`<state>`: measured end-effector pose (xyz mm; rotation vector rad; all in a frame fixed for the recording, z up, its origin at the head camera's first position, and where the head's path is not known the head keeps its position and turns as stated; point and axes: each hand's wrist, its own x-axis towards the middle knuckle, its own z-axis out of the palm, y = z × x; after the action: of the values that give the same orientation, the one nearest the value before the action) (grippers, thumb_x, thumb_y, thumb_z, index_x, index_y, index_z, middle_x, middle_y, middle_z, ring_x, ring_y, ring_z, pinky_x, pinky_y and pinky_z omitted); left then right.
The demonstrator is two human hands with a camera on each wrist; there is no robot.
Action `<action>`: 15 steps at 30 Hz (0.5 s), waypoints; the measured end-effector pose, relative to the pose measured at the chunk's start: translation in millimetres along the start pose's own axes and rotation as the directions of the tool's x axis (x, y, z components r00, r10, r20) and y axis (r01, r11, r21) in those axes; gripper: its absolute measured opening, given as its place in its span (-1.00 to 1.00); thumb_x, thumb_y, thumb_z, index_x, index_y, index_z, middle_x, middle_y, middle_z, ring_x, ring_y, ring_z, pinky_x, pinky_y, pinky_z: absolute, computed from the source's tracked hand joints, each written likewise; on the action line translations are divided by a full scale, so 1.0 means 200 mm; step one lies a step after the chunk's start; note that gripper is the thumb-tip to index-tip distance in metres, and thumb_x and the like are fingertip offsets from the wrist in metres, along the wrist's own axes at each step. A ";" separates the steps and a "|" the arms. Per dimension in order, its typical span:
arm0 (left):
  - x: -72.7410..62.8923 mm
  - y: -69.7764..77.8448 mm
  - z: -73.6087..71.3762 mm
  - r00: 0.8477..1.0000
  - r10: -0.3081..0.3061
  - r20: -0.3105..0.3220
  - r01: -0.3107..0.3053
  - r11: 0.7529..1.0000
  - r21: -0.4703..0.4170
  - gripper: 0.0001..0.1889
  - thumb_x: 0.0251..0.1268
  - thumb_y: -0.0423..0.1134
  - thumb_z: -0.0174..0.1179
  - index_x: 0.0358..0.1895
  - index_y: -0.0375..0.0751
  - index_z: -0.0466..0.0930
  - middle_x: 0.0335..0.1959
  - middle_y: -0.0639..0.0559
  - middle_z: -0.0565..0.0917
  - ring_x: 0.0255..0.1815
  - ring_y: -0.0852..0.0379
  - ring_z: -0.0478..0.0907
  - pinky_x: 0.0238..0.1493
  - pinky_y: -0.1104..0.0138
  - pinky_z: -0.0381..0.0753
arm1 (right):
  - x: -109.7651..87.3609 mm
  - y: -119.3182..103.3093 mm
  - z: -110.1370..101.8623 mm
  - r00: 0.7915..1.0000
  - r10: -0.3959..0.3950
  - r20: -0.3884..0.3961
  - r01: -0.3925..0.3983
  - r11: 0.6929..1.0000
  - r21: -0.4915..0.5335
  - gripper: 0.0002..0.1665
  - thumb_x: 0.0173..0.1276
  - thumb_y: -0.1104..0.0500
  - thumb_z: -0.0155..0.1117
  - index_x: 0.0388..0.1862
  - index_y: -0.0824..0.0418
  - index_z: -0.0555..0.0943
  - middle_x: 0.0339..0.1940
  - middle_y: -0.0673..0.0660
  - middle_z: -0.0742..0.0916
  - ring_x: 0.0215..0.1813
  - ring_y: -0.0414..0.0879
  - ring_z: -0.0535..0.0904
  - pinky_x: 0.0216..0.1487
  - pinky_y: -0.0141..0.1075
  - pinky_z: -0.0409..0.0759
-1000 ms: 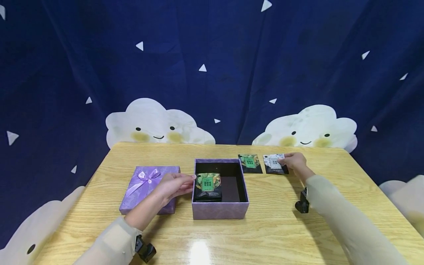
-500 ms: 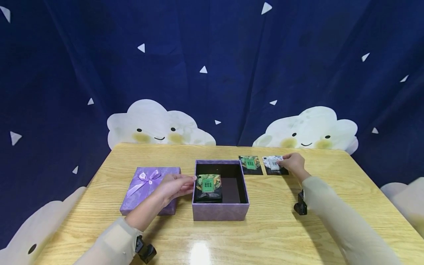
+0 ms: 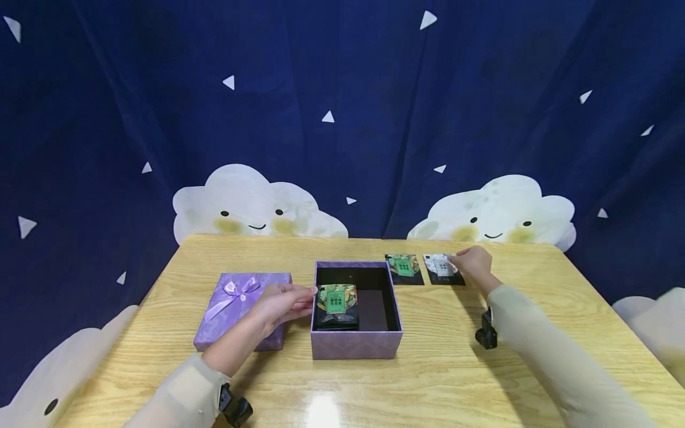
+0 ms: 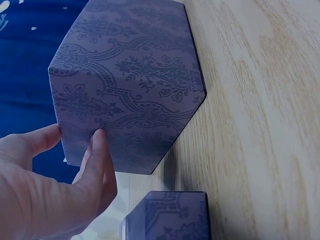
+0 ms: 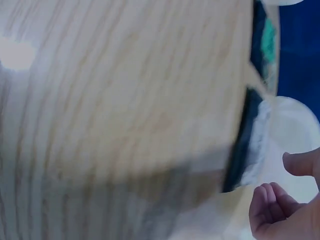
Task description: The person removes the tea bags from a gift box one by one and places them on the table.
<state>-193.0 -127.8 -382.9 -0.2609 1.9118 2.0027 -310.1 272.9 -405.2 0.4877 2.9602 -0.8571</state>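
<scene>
A purple patterned gift box (image 3: 354, 345) stands uncovered on the table. Inside, on its left side, green-labelled black tea sachets (image 3: 336, 303) lie stacked. My left hand (image 3: 283, 303) holds the box's left wall, thumb at the rim and fingertips against the outside, as the left wrist view (image 4: 80, 185) shows too. At the back right lies a white-and-black tea sachet (image 3: 443, 269), flat on the wood. Over its right edge hovers my right hand (image 3: 474, 266); in the right wrist view its thumb and fingers (image 5: 270, 205) are apart, with nothing between them.
Left of the box lies its purple lid (image 3: 235, 297) with a ribbon bow, partly behind my left forearm. A second green-labelled sachet (image 3: 404, 269) lies between the box and the white one. A dark blue curtain (image 3: 342, 89) hangs behind the table (image 3: 428, 368).
My right hand has let go of the white-and-black sachet and lifted slightly off it; the sachet has shifted a little left. My left hand and the box stay put.
</scene>
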 end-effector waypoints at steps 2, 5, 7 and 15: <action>0.00 0.00 0.00 1.000 0.001 0.004 -0.001 1.000 0.001 -0.59 0.28 -0.34 0.20 0.06 -0.62 0.42 -0.19 -0.19 0.70 -0.32 0.21 0.67 -0.06 0.39 0.78 | -0.02 -0.03 -0.03 1.000 -0.030 0.002 0.030 1.000 -0.010 -0.49 0.32 -0.01 0.20 0.00 0.41 0.63 0.10 0.39 0.65 0.12 0.28 0.49 0.21 0.05 0.56; 0.00 -0.01 0.00 1.000 0.005 0.002 -0.005 1.000 0.000 -0.59 0.28 -0.34 0.21 0.05 -0.63 0.43 -0.21 -0.18 0.70 -0.32 0.21 0.67 -0.08 0.40 0.78 | -0.05 -0.08 -0.06 0.997 -0.070 0.008 0.070 0.998 -0.006 -0.51 0.32 -0.03 0.21 -0.05 0.37 0.66 0.05 0.38 0.68 0.05 0.26 0.52 0.10 0.01 0.60; 0.01 -0.01 0.00 1.000 0.005 0.000 -0.005 1.000 -0.006 -0.60 0.28 -0.34 0.21 0.05 -0.63 0.42 -0.20 -0.20 0.70 -0.32 0.21 0.67 -0.09 0.41 0.78 | -0.07 -0.11 -0.08 0.996 -0.086 0.019 0.086 0.996 -0.001 -0.52 0.32 -0.05 0.21 -0.08 0.35 0.67 -0.04 0.35 0.71 -0.10 0.17 0.57 -0.09 -0.12 0.64; 0.00 -0.01 0.00 1.000 0.000 -0.012 -0.001 1.000 -0.004 -0.60 0.28 -0.35 0.20 0.05 -0.62 0.42 -0.15 -0.24 0.70 -0.30 0.19 0.68 -0.08 0.41 0.78 | -0.16 -0.25 -0.13 0.987 -0.124 0.106 0.101 0.974 0.203 -0.54 0.33 0.04 0.25 -0.04 0.43 0.60 -0.23 0.19 0.70 -0.40 -0.20 0.62 -0.20 -0.34 0.79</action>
<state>-193.0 -127.1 -384.4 -0.2742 1.9152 2.0103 -292.7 235.9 -354.1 0.2639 2.8317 -1.1557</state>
